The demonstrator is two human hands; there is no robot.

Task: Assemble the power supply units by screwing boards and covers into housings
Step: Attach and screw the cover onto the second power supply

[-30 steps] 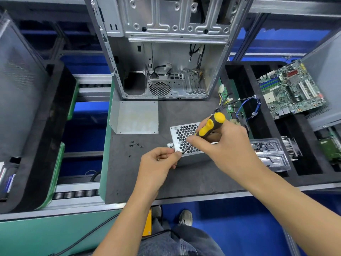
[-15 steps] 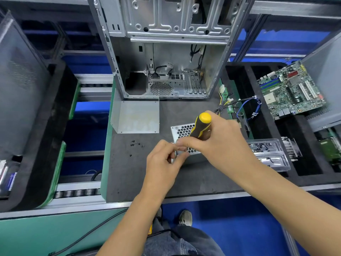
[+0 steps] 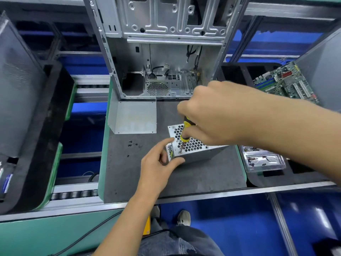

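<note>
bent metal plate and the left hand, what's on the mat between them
Head view: a scatter of small black screws on the mat, between the bent metal plate and left hand.

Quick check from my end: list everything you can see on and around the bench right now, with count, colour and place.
power supply unit: one, silver with honeycomb cover, mat centre
screwdriver: one, yellow and black, tip at the unit's near-left corner
loose screws: several, black, on the mat left of the unit
metal cover: one, silver, bent sheet behind the screws
computer case: one, silver, open, at the back
work mat: one, dark grey
motherboard: one, green, back right
plastic tray: one, clear, right of the mat
left hand: grips the unit's near-left corner
right hand: holds the screwdriver
</note>
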